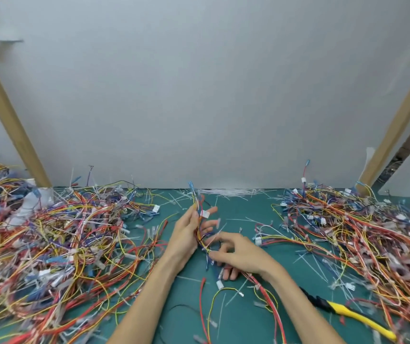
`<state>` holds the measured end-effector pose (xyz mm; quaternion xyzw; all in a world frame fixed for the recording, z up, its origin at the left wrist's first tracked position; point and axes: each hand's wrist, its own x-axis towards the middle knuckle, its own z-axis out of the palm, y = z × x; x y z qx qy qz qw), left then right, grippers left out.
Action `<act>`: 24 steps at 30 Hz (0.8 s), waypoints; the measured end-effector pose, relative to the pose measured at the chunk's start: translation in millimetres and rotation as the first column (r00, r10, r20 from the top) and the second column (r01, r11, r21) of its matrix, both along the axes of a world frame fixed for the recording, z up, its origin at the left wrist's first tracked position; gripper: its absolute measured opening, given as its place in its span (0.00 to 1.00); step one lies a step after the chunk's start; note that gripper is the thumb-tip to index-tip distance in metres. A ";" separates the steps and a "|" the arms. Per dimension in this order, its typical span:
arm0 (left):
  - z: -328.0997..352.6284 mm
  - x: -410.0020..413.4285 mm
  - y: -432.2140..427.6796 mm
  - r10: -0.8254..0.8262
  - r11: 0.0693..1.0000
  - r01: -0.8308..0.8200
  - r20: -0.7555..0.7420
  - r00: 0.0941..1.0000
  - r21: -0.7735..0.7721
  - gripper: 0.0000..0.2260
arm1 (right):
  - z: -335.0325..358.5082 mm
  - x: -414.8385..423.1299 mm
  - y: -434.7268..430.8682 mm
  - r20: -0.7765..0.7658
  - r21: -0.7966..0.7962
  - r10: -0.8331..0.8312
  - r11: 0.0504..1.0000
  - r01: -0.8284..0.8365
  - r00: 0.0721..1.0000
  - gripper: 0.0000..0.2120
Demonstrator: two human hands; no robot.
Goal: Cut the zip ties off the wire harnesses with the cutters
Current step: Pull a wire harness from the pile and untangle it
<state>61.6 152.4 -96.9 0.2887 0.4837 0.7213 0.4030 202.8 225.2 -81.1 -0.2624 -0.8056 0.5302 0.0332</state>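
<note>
A thin wire harness of red, yellow and blue wires stands upright at the middle of the green mat. My left hand grips it, fingers wrapped round the bundle. Just right and below, my right hand pinches the harness's lower part near a pale zip tie, fingers curled. The cutters, with yellow and black handles, lie on the mat at the lower right, beside my right forearm; neither hand touches them.
A big tangle of harnesses covers the left of the green mat; another pile fills the right. Cut white zip ties are strewn along the back by the white wall. Loose wires lie near my forearms.
</note>
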 end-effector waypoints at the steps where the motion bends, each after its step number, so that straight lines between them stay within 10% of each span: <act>1: -0.7 -0.5 0.6 -0.011 1.000 0.011 0.020 1.000 0.001 0.15 | 0.7 0.5 3.1 -0.005 -0.043 0.013 0.999 -0.013 1.000 0.11; 24: -11.4 -3.2 -3.0 -0.385 0.923 0.343 0.440 0.812 0.175 0.21 | -36.8 -2.3 1.6 -0.526 0.273 -0.278 0.840 0.469 0.804 0.10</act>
